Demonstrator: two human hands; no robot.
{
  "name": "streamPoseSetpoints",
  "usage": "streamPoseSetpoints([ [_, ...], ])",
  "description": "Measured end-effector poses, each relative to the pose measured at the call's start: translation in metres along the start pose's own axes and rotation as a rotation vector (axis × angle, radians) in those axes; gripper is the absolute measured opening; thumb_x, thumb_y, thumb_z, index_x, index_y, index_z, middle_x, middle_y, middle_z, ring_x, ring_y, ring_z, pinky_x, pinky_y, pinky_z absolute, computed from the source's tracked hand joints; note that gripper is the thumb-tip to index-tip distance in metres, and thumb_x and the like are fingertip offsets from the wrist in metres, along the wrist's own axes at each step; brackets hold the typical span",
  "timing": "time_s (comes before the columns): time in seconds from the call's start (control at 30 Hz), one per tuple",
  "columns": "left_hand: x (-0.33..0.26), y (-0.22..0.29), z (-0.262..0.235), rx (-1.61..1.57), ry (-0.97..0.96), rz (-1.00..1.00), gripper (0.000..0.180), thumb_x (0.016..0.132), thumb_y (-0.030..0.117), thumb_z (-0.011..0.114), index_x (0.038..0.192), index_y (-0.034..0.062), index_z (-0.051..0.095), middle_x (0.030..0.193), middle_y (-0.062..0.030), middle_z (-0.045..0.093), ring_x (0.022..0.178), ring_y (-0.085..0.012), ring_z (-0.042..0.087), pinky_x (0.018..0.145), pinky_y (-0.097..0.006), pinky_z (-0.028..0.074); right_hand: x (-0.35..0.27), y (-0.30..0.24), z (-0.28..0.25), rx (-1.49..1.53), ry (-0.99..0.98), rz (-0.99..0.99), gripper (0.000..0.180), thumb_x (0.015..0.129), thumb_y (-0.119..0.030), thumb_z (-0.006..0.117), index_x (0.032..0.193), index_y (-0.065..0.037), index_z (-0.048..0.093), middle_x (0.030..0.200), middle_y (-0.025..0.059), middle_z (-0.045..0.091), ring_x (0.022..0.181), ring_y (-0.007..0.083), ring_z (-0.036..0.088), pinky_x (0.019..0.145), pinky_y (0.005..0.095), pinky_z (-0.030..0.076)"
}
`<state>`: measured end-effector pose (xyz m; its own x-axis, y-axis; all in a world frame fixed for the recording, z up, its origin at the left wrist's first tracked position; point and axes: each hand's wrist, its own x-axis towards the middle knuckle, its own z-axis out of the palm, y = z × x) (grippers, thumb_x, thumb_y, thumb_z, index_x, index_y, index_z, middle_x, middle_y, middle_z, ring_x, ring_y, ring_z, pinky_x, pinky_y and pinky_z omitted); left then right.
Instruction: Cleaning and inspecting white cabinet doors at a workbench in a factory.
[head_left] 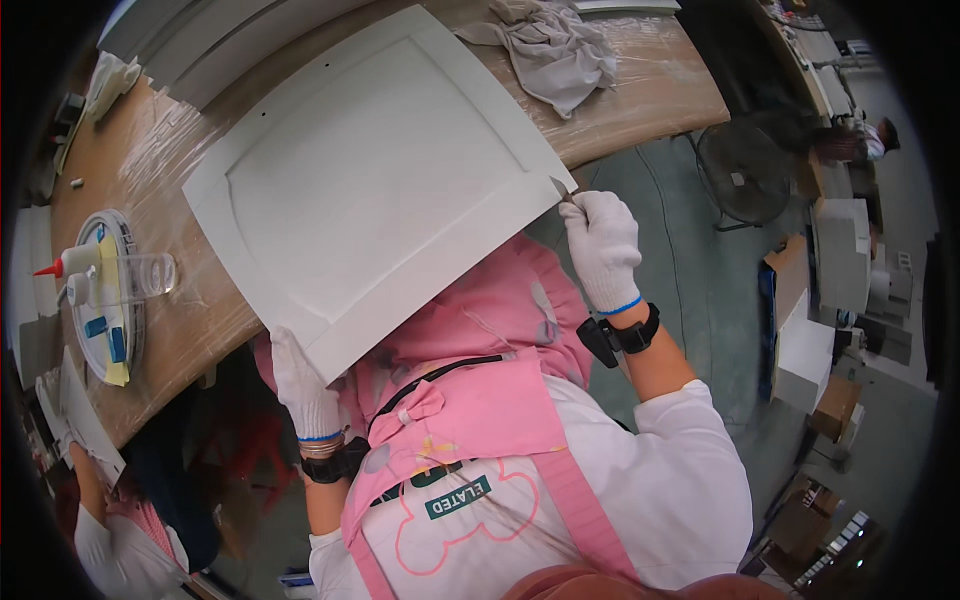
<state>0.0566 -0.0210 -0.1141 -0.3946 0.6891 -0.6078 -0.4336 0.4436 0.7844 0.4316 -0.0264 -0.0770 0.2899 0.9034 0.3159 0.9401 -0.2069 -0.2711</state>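
While resting on wrapped workbench (640, 95), overhanging near edge: white panel door (370, 180), recessed centre, raised frame, matte, unmarked. Step judged: working the right corner. Left hand (300, 385) gloved, clamped under lower corner. Right hand (603, 245) gloved, closed at right corner; tool, if any, hidden. Next: steady grip, light pressure on corner.

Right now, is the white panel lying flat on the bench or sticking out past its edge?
Sticking out: the white panel overhangs the bench, near corner over the pink apron.
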Motion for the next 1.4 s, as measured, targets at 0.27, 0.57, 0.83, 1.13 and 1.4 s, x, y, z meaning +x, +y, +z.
streamPoseSetpoints([
  [0.27, 0.000, 0.010, -0.013, 0.128, -0.246, -0.146, 0.050, 0.100, 0.037, 0.052, 0.139, 0.0087, 0.044, 0.114, -0.0102, 0.065, 0.081, -0.0221, 0.070, 0.051, -0.030, 0.055, 0.013, 0.001, -0.004, 0.034, -0.119, -0.013, 0.022, 0.086, -0.014, 0.060, 0.107, -0.009, 0.055, 0.090, 0.0159, 0.061, 0.079, 0.0379, 0.063, 0.067, 0.0485, 0.052],
  [0.57, 0.005, 0.000, -0.015, 0.117, -0.234, -0.028, 0.052, 0.101, 0.035, 0.052, 0.140, 0.0027, 0.041, 0.121, -0.0132, 0.062, 0.098, -0.0247, 0.068, 0.074, -0.034, 0.060, 0.027, -0.013, -0.008, -0.098, -0.250, 0.000, 0.044, 0.087, -0.012, 0.058, 0.130, -0.009, 0.052, 0.097, 0.0141, 0.058, 0.080, 0.0359, 0.063, 0.068, 0.0455, 0.053],
  [0.83, 0.004, 0.002, -0.014, 0.125, -0.285, -0.028, 0.053, 0.101, 0.036, 0.049, 0.142, 0.0028, 0.040, 0.124, -0.0148, 0.060, 0.100, -0.0248, 0.067, 0.075, -0.035, 0.060, 0.030, -0.004, 0.006, -0.242, -0.176, -0.069, 0.044, 0.086, -0.015, 0.060, 0.128, -0.007, 0.049, 0.091, 0.0145, 0.061, 0.077, 0.0340, 0.067, 0.066, 0.0444, 0.056],
  [1.13, 0.011, -0.006, -0.017, 0.100, -0.306, -0.008, 0.051, 0.102, 0.037, 0.048, 0.138, 0.0022, 0.042, 0.120, -0.0142, 0.061, 0.093, -0.0241, 0.068, 0.069, -0.033, 0.060, 0.026, -0.006, -0.002, 0.007, -0.104, 0.141, 0.036, 0.088, -0.014, 0.061, 0.122, -0.007, 0.054, 0.106, 0.0194, 0.065, 0.091, 0.0395, 0.065, 0.077, 0.0481, 0.053],
  [1.4, -0.002, 0.007, -0.008, 0.238, -0.250, 0.009, 0.051, 0.102, 0.038, 0.049, 0.138, 0.0028, 0.043, 0.120, -0.0144, 0.061, 0.098, -0.0263, 0.068, 0.073, -0.036, 0.061, 0.033, -0.009, -0.004, -0.173, -0.137, -0.082, 0.037, 0.088, -0.017, 0.061, 0.123, -0.010, 0.053, 0.092, 0.0138, 0.057, 0.077, 0.0354, 0.064, 0.065, 0.0460, 0.053],
])
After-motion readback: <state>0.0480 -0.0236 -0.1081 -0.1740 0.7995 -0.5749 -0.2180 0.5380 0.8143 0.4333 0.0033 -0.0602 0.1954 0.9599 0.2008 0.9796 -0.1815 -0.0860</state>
